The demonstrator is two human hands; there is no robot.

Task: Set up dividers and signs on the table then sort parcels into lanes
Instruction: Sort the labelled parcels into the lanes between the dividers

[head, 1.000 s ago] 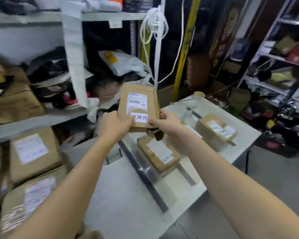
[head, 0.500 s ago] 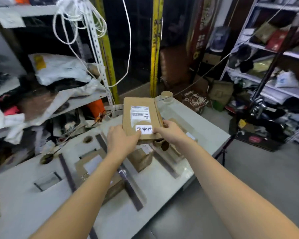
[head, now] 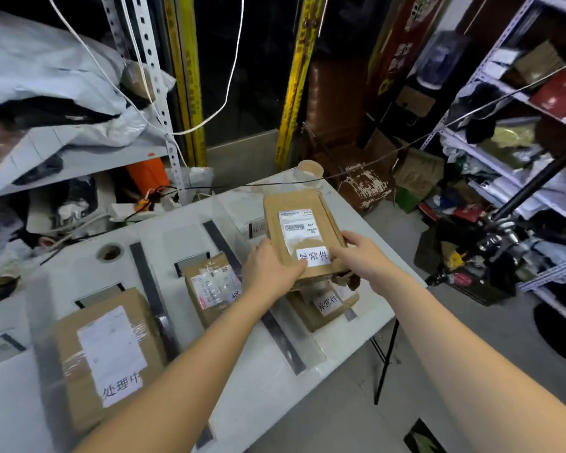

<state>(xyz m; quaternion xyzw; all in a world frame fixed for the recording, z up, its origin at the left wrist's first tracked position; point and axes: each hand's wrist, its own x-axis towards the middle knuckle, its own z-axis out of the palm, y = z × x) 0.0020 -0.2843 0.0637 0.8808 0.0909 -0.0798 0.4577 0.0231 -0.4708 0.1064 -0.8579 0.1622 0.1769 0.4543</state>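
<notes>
Both my hands hold a flat brown parcel [head: 299, 220] with a white shipping label and a white sticker, above the right end of the white table [head: 268, 364]. My left hand [head: 270, 269] grips its near left edge; my right hand [head: 361, 258] grips its near right edge. Directly beneath it lies another brown parcel [head: 324, 307] with a similar sticker, in the rightmost lane. Dark divider strips [head: 152, 299] [head: 276, 325] split the table into lanes. A taped parcel [head: 211, 287] lies in the middle lane and a large parcel [head: 107, 353] in the left lane.
A tape roll [head: 310, 169] stands at the table's far right corner. Small sign holders [head: 190, 260] sit at the lane heads. Shelves with grey bags [head: 46, 93] run along the left; a cluttered shelf [head: 520, 125] and a dark stand [head: 490, 243] are on the right.
My view swung from the left shelf toward the table's right end. The parcel in both hands came down and forward over the rightmost lane, above the parcel lying there.
</notes>
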